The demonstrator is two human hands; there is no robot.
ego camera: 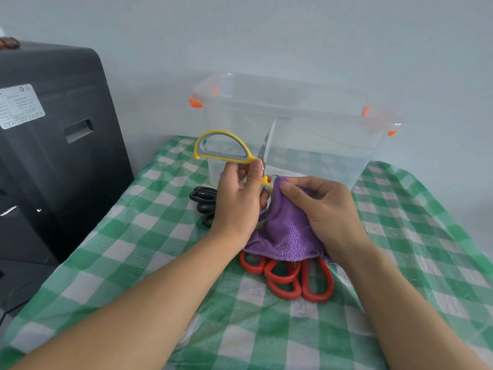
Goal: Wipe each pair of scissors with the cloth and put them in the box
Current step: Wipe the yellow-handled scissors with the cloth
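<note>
My left hand (238, 201) grips the yellow-and-grey scissors (226, 152) at the handles, their blades spread; one blade points up in front of the box. My right hand (325, 209) holds the purple cloth (285, 231) bunched around the other blade, just right of my left hand. The clear plastic box (293, 129) with orange latches stands behind both hands; I see no scissors inside it. Black-handled scissors (204, 201) lie on the table, partly hidden behind my left hand. Red-handled scissors (293, 279) lie below the cloth, their blades covered by it.
A green-and-white checked tablecloth (133, 249) covers the table. A tall black appliance (53, 142) with a white label stands against the table's left side. A pale wall runs close behind the box.
</note>
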